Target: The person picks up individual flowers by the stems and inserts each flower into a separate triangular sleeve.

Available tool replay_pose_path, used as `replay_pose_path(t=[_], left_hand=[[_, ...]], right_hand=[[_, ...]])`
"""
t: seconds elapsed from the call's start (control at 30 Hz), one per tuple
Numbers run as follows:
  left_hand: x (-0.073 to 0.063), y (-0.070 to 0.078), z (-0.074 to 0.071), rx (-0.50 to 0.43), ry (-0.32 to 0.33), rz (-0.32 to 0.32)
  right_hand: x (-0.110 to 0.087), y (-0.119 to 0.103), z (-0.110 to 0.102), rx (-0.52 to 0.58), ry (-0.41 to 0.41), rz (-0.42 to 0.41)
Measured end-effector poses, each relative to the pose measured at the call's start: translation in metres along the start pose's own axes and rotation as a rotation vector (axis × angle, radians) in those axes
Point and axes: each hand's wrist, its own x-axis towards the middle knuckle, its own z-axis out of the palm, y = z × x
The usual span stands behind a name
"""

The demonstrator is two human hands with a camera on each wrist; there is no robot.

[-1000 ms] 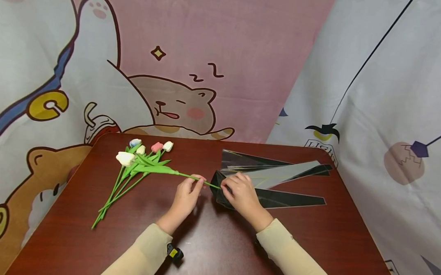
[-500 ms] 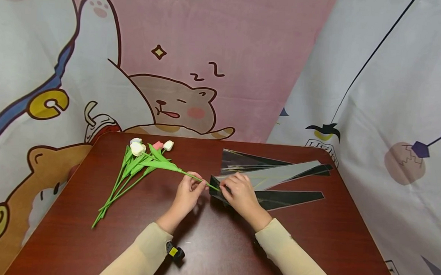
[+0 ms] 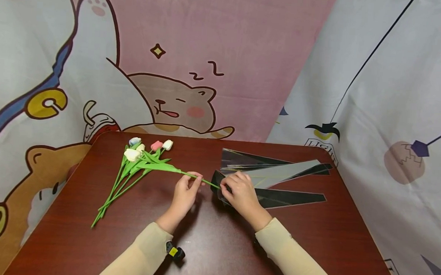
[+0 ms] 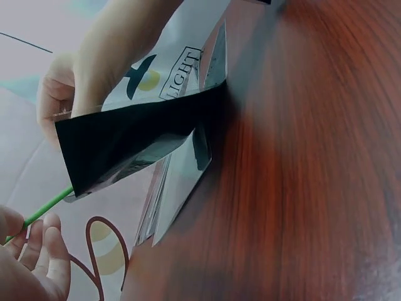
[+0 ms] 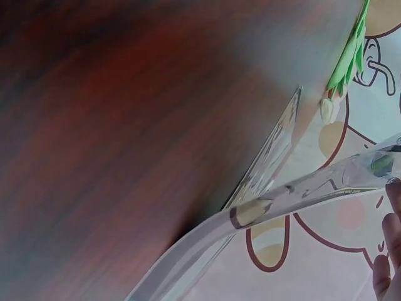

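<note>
An artificial tulip with a white bloom (image 3: pixel 132 155) reaches out from the left, and my left hand (image 3: pixel 184 193) pinches its green stem (image 3: pixel 208 182) between thumb and fingers. The stem's far end meets the mouth of a black-and-clear plastic flower sleeve (image 3: pixel 291 199). At that mouth, my right hand (image 3: pixel 242 191) pinches the sleeve's edge. In the left wrist view the stem (image 4: pixel 50 205) touches the rim of the dark sleeve (image 4: pixel 125 144); how far it goes inside is hidden. The right wrist view has the transparent sleeve (image 5: pixel 313 188) beside my right fingers (image 5: pixel 393 226).
Several more tulips, among them a pink one (image 3: pixel 156 145), lie at the left with crossed stems (image 3: pixel 108 204). Behind my right hand, more flat sleeves (image 3: pixel 285 173) lie fanned on the brown table (image 3: pixel 215 252). A printed cloth (image 3: pixel 245 73) hangs behind the table.
The white bloom swung right and up, then partly back. My left hand has shifted slightly left along with the stem. The sleeve's mouth flexed while my right hand stayed nearly still.
</note>
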Motion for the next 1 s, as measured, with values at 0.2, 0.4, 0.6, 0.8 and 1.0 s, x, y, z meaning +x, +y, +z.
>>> replay_pose_path(t=[0.2, 0.4, 0.6, 0.8, 1.0], left_hand=[[-0.001, 0.0, 0.002, -0.014, 0.038, 0.035], [-0.005, 0.003, 0.006, 0.086, 0.059, 0.103], [-0.007, 0.004, 0.007, 0.131, 0.002, 0.107], [0.0, -0.015, 0.007, -0.051, -0.129, 0.053], [0.005, -0.033, 0.008, -0.189, -0.129, -0.066]], right_hand=[[0.002, -0.001, 0.001, -0.005, 0.029, -0.028], [0.004, -0.003, 0.001, -0.008, 0.034, -0.024], [0.007, -0.007, 0.0, -0.006, 0.043, -0.037], [0.007, -0.009, 0.0, -0.012, 0.03, -0.022], [0.006, -0.007, 0.0, -0.027, 0.05, -0.016]])
